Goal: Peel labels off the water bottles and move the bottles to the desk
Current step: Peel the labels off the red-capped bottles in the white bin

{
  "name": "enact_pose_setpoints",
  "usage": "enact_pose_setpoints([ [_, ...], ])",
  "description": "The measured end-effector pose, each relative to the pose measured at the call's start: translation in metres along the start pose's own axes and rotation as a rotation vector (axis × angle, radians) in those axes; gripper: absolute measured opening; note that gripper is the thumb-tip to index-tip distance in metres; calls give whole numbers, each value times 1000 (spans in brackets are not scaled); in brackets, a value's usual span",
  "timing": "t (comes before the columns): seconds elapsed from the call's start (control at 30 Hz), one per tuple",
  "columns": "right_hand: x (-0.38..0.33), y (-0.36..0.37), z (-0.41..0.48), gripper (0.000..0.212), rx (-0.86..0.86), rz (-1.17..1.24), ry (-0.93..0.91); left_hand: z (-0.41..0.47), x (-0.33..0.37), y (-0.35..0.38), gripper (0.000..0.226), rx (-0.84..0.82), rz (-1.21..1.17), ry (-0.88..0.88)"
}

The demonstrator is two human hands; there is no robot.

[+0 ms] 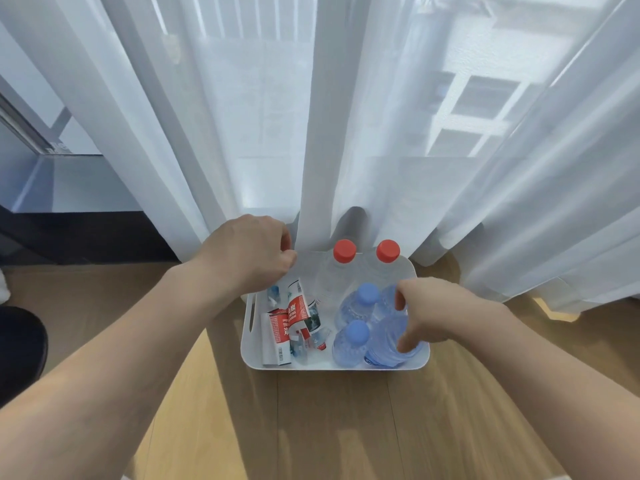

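Your right grip [436,313] is curled round the upper part of a blue-tinted bottle [386,344], thumb on its far side and fingers on its near side, with the cap hidden under your palm. That bottle sits in the near right corner of the white bin [332,368]. Just to its left, touching it, stands the near blue-capped bottle [348,344], and just beyond that one is the far blue-capped bottle [360,299]. A fourth blue bottle [388,301] shows partly behind your thumb. Along the bin's far wall stand two clear ones, the left red-capped bottle [341,268] and the right red-capped bottle [388,252], both upright and side by side. The left half of the bin holds a loose heap of peeled labels [287,320], red and white with print and a barcode, lying crumpled over one another. Your left grip [249,251] is at the bin's far left corner, fingers bent downward and thumb pointing right toward a fold of the sheer curtain [311,133]. I cannot tell whether it pinches the curtain, the rim or nothing. The bin rests on the wooden floor [329,427], its far edge against the curtain hem, which drapes onto the floor on both sides.
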State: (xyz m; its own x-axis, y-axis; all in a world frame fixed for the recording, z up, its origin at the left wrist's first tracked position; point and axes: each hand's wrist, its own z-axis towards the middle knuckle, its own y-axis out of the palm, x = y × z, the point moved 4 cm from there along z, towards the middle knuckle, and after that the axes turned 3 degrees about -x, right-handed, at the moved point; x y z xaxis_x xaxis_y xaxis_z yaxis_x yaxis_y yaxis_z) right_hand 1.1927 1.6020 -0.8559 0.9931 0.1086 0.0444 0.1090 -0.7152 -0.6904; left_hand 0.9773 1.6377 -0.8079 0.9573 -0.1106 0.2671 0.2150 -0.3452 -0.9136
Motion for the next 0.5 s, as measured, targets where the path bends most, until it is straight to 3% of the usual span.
enact_pose_setpoints([
  [0.1,5,25,9,62,-104,49,57,0,4,1,26,-8,4,11],
  [0.27,11,32,24,51,133,220,-32,-4,5,-3,25,7,5,25],
  [0.37,21,26,22,33,243,448,-60,-6,3,-5,25,18,19,26],
  [0.5,34,14,7,22,244,670,-90,-7,3,-6,25,21,28,29],
])
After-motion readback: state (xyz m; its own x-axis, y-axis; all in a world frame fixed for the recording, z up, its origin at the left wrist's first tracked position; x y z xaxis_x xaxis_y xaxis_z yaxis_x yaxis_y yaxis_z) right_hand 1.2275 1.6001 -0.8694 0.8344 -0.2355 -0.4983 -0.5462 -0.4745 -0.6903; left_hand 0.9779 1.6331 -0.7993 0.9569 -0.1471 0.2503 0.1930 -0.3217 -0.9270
